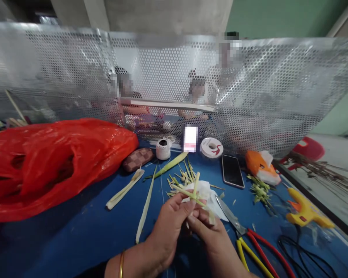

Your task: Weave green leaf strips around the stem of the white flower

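Both my hands meet low in the middle of the view, above a blue table (pixel 75 231). My left hand (pixel 168 227), with a gold bangle at the wrist, pinches thin pale green leaf strips (pixel 191 191) between thumb and fingers. My right hand (pixel 211 235) is closed on the lower part of the same strips, fingers pressed together. The strips stick up and cross just above my fingertips. A white piece of tissue or plastic (pixel 205 193) lies right behind them.
A big red plastic bag (pixel 46 162) fills the left. Long leaf strips (pixel 146 204), a thread spool (pixel 163 148), tape roll (pixel 211 147), phone (pixel 232 171), scissors (pixel 234 222), yellow glue gun (pixel 306 210) and black cable (pixel 301 251) lie around. A perforated metal screen (pixel 278 96) stands behind, people beyond.
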The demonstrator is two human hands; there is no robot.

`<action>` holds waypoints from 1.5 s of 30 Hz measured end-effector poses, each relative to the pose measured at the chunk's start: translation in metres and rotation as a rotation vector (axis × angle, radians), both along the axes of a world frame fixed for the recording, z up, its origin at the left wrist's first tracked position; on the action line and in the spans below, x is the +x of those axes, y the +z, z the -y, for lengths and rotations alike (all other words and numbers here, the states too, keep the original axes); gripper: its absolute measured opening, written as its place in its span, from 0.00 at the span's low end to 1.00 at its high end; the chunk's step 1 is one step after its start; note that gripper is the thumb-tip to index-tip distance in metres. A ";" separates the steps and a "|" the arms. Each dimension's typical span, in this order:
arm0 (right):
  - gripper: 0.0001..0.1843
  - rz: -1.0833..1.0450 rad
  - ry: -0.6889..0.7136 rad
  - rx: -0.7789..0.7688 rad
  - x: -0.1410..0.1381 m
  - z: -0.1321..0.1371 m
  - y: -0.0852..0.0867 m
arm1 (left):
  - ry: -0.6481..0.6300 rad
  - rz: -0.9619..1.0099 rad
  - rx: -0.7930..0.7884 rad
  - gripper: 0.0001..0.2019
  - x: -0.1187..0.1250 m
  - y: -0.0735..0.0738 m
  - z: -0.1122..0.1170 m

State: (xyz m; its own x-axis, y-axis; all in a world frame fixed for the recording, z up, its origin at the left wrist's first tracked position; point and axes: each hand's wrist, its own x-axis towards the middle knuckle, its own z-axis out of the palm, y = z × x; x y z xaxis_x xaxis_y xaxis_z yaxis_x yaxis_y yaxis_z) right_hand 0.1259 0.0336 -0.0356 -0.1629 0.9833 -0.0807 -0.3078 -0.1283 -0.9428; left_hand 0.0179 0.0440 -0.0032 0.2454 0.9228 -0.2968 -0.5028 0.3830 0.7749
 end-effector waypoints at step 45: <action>0.15 0.388 -0.117 0.057 0.042 -0.025 0.025 | -0.246 -0.071 -0.133 0.10 -0.008 -0.005 -0.007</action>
